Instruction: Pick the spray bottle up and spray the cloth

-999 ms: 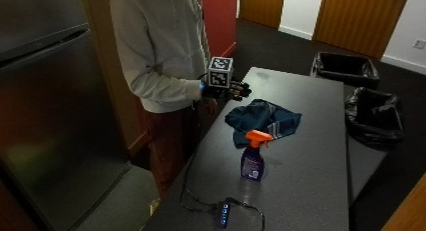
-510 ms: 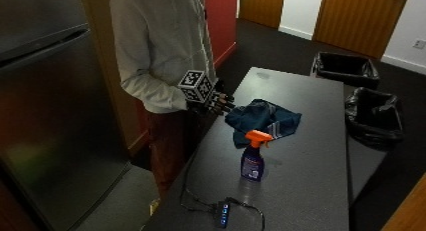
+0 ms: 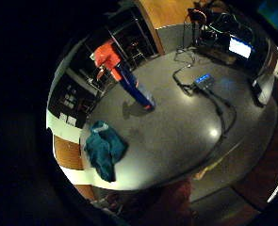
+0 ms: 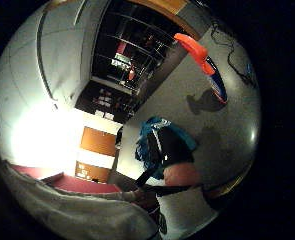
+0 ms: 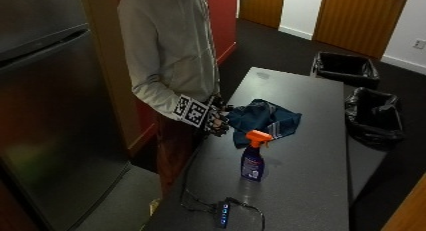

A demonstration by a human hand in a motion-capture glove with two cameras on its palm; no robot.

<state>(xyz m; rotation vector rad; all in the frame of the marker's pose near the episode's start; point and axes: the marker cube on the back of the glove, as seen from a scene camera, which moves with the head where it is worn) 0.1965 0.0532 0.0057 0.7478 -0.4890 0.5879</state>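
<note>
1. Outside view: one spray bottle [image 5: 252,160] stands upright on the bench [image 5: 313,156], near one crumpled cloth [image 5: 265,120]. Right hand [image 5: 216,122] hovers at the bench edge, holding nothing; finger pose unclear.
2. Little-finger palm view: bottle [image 3: 124,77] probably light, rigid plastic; grip the neck under the orange trigger.
3. Thumb palm view: cloth [image 4: 154,142] soft, limp.

Grey table [image 5: 313,166], dark carpet [image 5: 279,48], wooden doors [image 5: 359,16].
</note>
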